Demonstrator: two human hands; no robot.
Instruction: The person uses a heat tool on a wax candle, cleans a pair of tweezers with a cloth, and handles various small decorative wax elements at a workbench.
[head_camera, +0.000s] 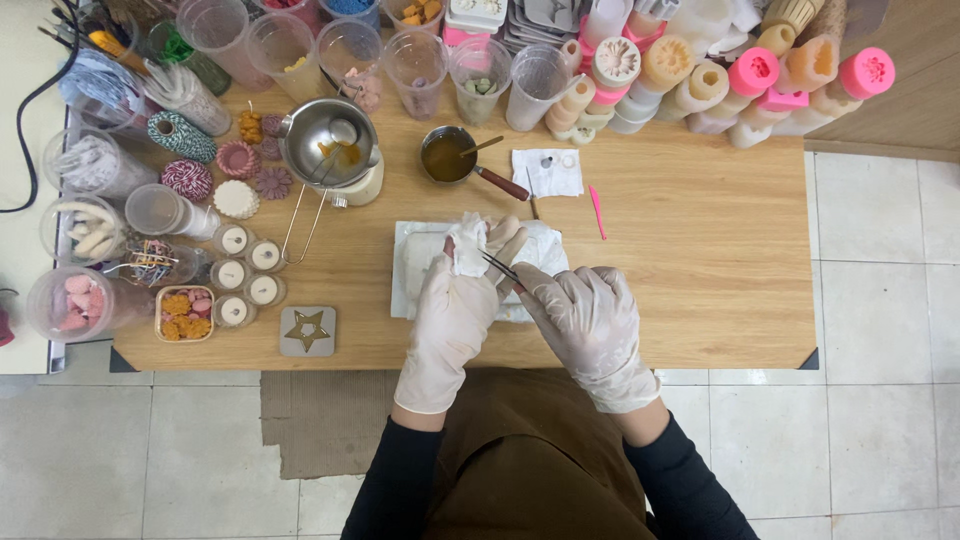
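My left hand (452, 315) grips crumpled tissue (468, 243): soft, light, crushes easily; hold by bunched middle. My right hand (590, 325) pinches tweezers (499, 267), thin, stiff, slippery; grip mid-shaft, over white mat (415, 262).

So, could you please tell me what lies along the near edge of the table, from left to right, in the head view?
Tub of pink pieces → tray of orange pieces → star cutout tile → left hand → right hand, holding tweezers.
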